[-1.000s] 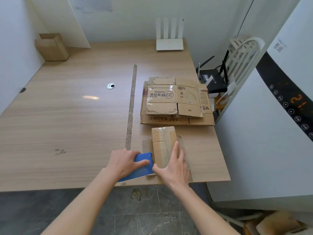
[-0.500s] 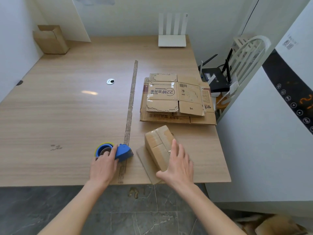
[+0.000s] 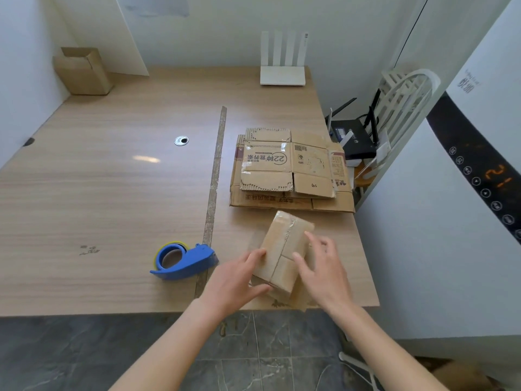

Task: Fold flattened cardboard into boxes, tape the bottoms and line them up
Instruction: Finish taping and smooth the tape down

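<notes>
pale wood tabletop (image 3: 112,193) fills a white-walled corner. both hands meet on a small taped cardboard box (image 3: 284,249) at the near edge: the left hand (image 3: 236,280) grips its left side, thumb curled under the near corner, while the right hand (image 3: 324,269) rests relaxed, fingers spread, against its right side. a blue tape dispenser (image 3: 183,261) lies just left of the left hand. beyond the hands sits a stack of flattened cardboard (image 3: 290,173); a folded box (image 3: 81,71) stands far off to their left.
</notes>
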A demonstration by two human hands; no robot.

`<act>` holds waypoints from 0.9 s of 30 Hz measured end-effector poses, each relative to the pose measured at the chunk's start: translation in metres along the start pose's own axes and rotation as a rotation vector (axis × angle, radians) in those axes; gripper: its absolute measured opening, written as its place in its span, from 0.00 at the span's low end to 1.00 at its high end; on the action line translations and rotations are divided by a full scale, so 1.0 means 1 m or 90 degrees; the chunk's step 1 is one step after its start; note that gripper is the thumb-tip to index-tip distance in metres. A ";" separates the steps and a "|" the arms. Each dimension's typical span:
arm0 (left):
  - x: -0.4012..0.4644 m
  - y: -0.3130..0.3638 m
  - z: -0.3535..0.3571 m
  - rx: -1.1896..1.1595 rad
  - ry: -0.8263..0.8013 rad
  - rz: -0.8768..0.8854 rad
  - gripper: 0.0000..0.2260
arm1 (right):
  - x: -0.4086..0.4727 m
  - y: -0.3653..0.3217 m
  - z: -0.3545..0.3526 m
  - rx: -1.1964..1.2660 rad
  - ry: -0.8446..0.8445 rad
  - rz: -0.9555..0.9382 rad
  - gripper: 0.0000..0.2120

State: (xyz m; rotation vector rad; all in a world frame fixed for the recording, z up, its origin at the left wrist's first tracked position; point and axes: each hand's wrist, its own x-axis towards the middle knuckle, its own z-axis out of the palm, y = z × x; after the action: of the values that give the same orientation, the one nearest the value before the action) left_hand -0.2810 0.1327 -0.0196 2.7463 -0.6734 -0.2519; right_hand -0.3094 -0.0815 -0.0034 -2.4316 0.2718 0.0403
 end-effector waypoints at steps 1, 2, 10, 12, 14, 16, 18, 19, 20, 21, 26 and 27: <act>-0.001 0.006 0.005 -0.009 0.013 -0.017 0.32 | -0.005 -0.001 0.007 0.040 -0.076 0.015 0.31; -0.002 0.010 0.008 -0.034 0.021 -0.028 0.30 | -0.008 -0.001 0.013 0.074 -0.139 0.014 0.33; -0.018 -0.042 0.005 0.050 0.211 -0.043 0.29 | 0.006 0.002 0.014 0.151 -0.188 -0.019 0.26; -0.021 -0.067 0.006 0.086 0.277 -0.180 0.30 | 0.003 0.004 0.011 0.123 -0.133 -0.030 0.25; -0.022 -0.086 0.004 0.057 0.204 -0.342 0.34 | -0.002 0.002 0.010 0.099 -0.084 -0.043 0.25; -0.017 -0.097 0.004 0.061 0.059 -0.405 0.36 | -0.005 0.001 0.010 0.089 -0.047 -0.061 0.27; -0.012 -0.104 0.006 0.078 -0.014 -0.389 0.32 | -0.006 -0.001 0.011 0.082 -0.021 -0.090 0.29; -0.012 -0.107 0.006 0.045 -0.013 -0.385 0.29 | -0.006 -0.003 0.010 0.079 -0.006 -0.104 0.29; -0.014 -0.109 0.004 -0.016 0.006 -0.375 0.26 | -0.005 -0.007 0.010 0.078 0.011 -0.121 0.29; -0.018 -0.109 0.000 -0.095 0.032 -0.350 0.24 | -0.004 -0.012 0.009 0.082 0.027 -0.140 0.28; -0.024 -0.075 -0.048 -0.333 0.100 -0.098 0.25 | 0.005 -0.049 0.011 0.268 -0.144 -0.137 0.25; -0.022 -0.068 -0.058 -0.341 0.100 -0.068 0.25 | 0.006 -0.057 0.010 0.333 -0.212 -0.103 0.25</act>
State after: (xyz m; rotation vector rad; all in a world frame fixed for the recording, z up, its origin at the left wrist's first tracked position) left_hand -0.2575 0.2148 0.0145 2.2582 -0.3527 -0.2020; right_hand -0.2918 -0.0335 0.0246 -1.8809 -0.0629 0.2652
